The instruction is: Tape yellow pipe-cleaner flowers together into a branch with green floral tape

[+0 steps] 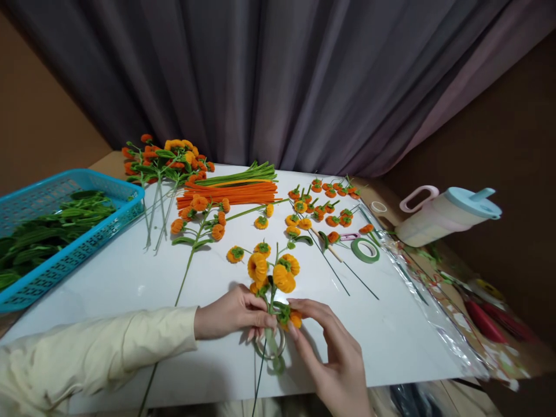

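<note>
My left hand (237,313) is closed in a pinch on the stem of a yellow pipe-cleaner flower spray (284,279), its blooms pointing away from me. A roll of pale green floral tape (282,346) hangs just below those fingers, with a strip running up to the stem. A dark wire below the pinch slants toward the table edge. Between the thumb and fingers of my right hand (334,347) is a small yellow-orange flower (296,318) with a green base, held against the right side of the stem. My left fingertips partly cover the join.
Loose flower heads (332,220), a green tape roll (365,250) and an orange spray (200,202) lie on the white table (391,336). Orange pipe cleaners (230,194) are behind. A blue basket (73,255) of leaves stands left, a tumbler (447,217) and red-handled scissors (482,318) right.
</note>
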The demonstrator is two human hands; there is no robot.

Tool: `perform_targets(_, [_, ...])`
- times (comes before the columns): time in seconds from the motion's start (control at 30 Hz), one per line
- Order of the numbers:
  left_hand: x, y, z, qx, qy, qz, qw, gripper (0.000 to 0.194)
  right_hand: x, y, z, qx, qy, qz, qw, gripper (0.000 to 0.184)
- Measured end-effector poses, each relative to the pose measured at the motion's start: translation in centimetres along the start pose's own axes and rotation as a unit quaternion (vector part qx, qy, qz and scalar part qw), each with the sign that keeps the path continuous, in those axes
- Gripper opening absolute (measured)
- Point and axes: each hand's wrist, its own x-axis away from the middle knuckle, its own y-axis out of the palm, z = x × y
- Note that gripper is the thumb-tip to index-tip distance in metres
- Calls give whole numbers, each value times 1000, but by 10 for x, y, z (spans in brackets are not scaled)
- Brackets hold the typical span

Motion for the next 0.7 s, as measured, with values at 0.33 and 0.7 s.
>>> perform_targets(0.33, [1,0,2,-5,-5,-5,1000,38,-7,-6,-1,-38,24,-42,998,25])
perform_targets(0.7, [4,5,6,13,-16,28,999,38,-47,-32,-2,22,-91,-65,993,29])
